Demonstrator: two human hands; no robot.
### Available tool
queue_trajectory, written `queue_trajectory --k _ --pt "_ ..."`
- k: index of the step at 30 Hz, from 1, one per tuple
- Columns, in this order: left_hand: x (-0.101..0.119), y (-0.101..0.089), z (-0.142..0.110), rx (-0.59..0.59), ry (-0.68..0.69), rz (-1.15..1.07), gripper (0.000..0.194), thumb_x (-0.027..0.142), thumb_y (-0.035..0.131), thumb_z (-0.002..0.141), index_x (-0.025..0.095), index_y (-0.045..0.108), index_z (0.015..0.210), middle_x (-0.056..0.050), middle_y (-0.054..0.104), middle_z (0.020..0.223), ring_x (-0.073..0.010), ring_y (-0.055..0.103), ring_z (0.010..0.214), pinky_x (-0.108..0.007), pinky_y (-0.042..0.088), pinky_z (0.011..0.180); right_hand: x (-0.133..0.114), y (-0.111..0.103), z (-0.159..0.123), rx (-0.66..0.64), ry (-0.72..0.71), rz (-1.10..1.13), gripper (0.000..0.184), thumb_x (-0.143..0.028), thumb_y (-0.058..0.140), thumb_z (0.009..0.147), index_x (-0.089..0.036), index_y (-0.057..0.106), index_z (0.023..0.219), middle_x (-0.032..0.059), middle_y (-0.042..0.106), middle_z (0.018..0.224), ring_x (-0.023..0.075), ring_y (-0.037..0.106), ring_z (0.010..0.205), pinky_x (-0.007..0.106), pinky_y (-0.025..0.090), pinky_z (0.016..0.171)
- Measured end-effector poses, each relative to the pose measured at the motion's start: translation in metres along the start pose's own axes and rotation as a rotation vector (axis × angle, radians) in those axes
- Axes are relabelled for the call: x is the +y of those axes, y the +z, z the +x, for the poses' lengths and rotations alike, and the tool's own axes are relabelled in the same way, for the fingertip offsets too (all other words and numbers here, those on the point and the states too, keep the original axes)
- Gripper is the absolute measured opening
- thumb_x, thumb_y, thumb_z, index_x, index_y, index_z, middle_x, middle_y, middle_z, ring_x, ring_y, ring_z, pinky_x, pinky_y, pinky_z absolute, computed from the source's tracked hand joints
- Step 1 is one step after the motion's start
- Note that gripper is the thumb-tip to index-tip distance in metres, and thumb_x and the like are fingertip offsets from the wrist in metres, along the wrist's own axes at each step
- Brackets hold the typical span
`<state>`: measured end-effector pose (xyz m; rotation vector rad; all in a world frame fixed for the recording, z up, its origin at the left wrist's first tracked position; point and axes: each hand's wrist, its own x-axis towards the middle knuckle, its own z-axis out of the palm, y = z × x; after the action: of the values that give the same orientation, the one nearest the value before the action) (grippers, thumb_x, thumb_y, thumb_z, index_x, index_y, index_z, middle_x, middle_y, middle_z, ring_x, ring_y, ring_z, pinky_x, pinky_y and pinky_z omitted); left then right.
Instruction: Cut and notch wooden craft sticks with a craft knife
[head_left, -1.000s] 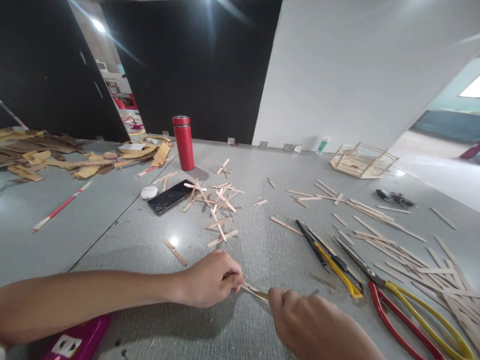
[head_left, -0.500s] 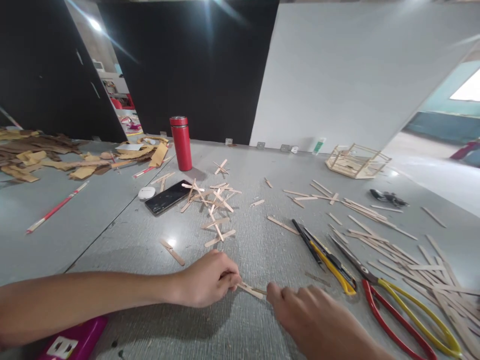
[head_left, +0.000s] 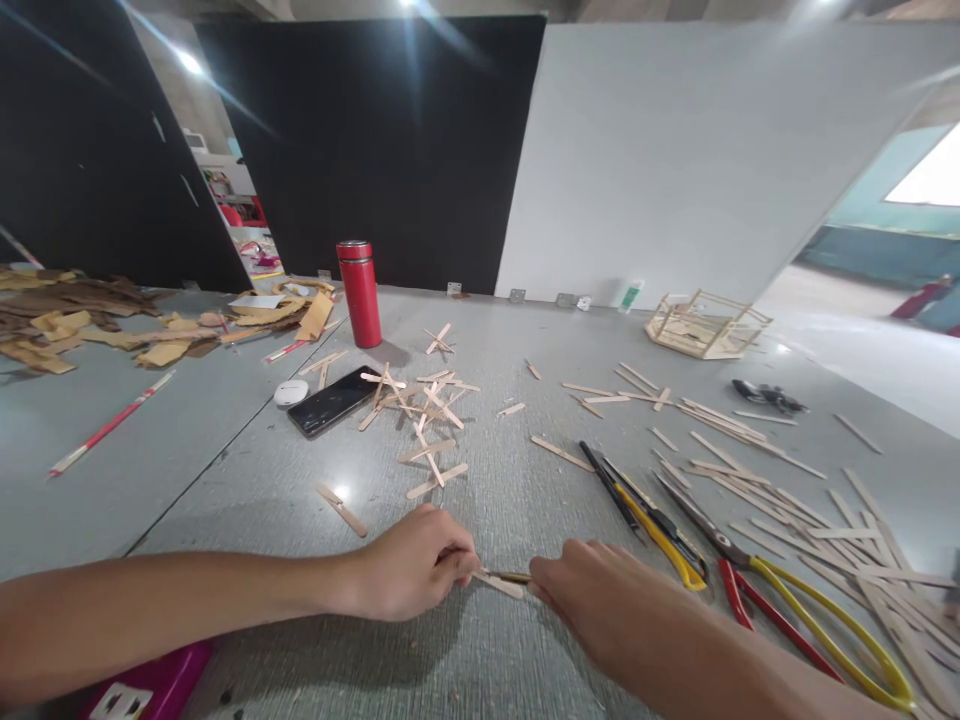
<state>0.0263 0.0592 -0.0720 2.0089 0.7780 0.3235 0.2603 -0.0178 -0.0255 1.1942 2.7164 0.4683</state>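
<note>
My left hand (head_left: 418, 565) is closed in a pinch on a wooden craft stick (head_left: 504, 586), whose pale end sticks out to the right just above the table. Wrapped in my right hand (head_left: 589, 592) is a thin tool with a narrow brass-coloured shaft (head_left: 515, 577); its handle is hidden by the fingers. The shaft's tip lies against or very close to the stick near my left fingertips. Just beyond my hands, several craft sticks (head_left: 439, 484) are joined in crossed shapes on the grey table (head_left: 495, 510).
Red-and-yellow-handled snips (head_left: 724, 545), a yellow cutter knife (head_left: 679, 560) and loose sticks (head_left: 795, 510) lie right. A phone (head_left: 334, 400), white case (head_left: 291, 392) and red flask (head_left: 360, 295) stand left. A stick frame (head_left: 705, 325) sits far right; a purple object (head_left: 161, 680) is near front left.
My right hand has turned and shifted slightly upward, its forearm reaching further in from the right. More of the brass-coloured shaft shows. My left hand barely moves.
</note>
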Motion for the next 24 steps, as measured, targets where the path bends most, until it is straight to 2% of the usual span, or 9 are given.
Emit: queue_trajectory --k 3,5,8,11,14,18,24 --pt "-0.001 0.000 0.000 -0.004 -0.011 -0.014 0.027 0.013 0.054 0.089 0.016 0.062 0.064 0.006 0.047 0.049 -0.0095 0.043 0.047 -0.022 0.031 0.054 -0.002 0.002 0.002 0.003 0.014 0.029 0.027 0.002 0.065 0.071 -0.023 0.055 0.070 -0.0067 0.061 0.057 0.0122 0.057 0.042 0.032 0.019 0.044" --pt "-0.001 0.000 0.000 -0.007 -0.025 -0.029 0.027 0.014 0.054 0.090 0.016 0.061 0.064 0.005 0.047 0.049 -0.0097 0.043 0.047 -0.022 0.031 0.053 -0.012 0.007 0.001 0.027 0.047 -0.001 0.027 0.003 0.064 0.069 -0.022 0.058 0.074 -0.0049 0.061 0.057 0.0144 0.058 0.044 0.034 0.018 0.045" --pt "0.000 0.000 -0.001 -0.020 -0.051 -0.059 0.028 0.018 0.053 0.092 0.016 0.061 0.065 0.005 0.048 0.050 -0.0098 0.045 0.048 -0.022 0.032 0.052 -0.030 0.015 -0.003 0.082 0.079 -0.066 0.025 0.003 0.061 0.073 -0.022 0.058 0.076 -0.0019 0.060 0.060 0.0154 0.056 0.046 0.035 0.019 0.045" --pt "0.000 -0.002 -0.002 -0.060 -0.090 -0.110 0.026 0.023 0.050 0.095 0.017 0.061 0.072 0.005 0.051 0.053 -0.0092 0.046 0.044 -0.020 0.034 0.047 -0.038 0.020 -0.006 0.139 0.128 -0.118 0.024 0.001 0.058 0.077 -0.023 0.057 0.078 -0.0017 0.057 0.060 0.0157 0.053 0.045 0.036 0.022 0.045" --pt "-0.001 -0.003 -0.004 -0.110 -0.134 -0.179 0.028 0.032 0.043 0.100 0.018 0.060 0.082 0.006 0.053 0.055 -0.0091 0.046 0.038 -0.019 0.034 0.039 -0.036 0.025 -0.006 0.188 0.169 -0.148 0.023 -0.001 0.056 0.077 -0.024 0.056 0.079 -0.0024 0.054 0.057 0.0179 0.051 0.043 0.037 0.025 0.044" --pt "-0.002 -0.005 -0.005 -0.112 -0.157 -0.242 0.027 0.036 0.045 0.101 0.018 0.057 0.085 0.005 0.057 0.059 -0.0083 0.049 0.038 -0.017 0.036 0.038 -0.029 0.029 -0.006 0.211 0.184 -0.136 0.028 -0.001 0.059 0.070 -0.023 0.058 0.086 -0.0036 0.058 0.060 0.0183 0.055 0.043 0.037 0.031 0.045" --pt "-0.003 -0.009 -0.005 -0.098 -0.181 -0.270 0.029 0.033 0.047 0.099 0.018 0.056 0.075 0.005 0.053 0.054 -0.0084 0.048 0.036 -0.017 0.033 0.036 -0.022 0.034 -0.008 0.141 0.128 -0.024 0.043 0.005 0.054 0.068 -0.022 0.050 0.101 -0.0067 0.065 0.068 0.0155 0.064 0.048 0.034 0.035 0.047"
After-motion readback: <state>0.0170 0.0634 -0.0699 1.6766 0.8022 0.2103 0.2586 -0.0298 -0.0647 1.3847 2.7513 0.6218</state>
